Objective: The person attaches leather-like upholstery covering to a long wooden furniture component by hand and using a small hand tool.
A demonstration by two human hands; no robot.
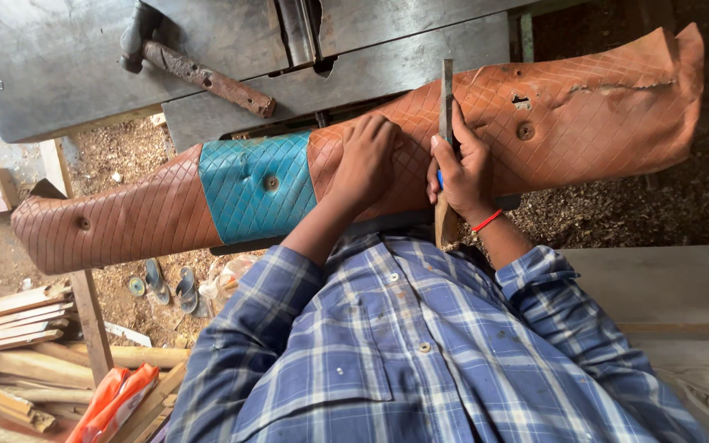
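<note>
Workshop: grey metal worktop (59, 57) at the far side, a rusty hammer (198, 74) lying on it, sawdust floor (125, 152) below, wood offcuts (10, 328) stacked near left, a pair of sandals (170, 283) on the ground. A long quilted pad (584, 115), brown with one teal band (256, 184), lies across the near edge of the worktop, long axis left-right, right end a bit farther and torn on top. Left hand (367, 160) lies palm down on the pad just right of the teal band, fingers curled, pressing, gripping nothing. Right hand (461, 168) is closed round a chisel (446, 107) beside it; the chisel's long axis runs near-far, metal blade pointing far over the pad, wooden handle end sticking out toward the near side. Red thread on the right wrist, blue plaid sleeves on both forearms.
</note>
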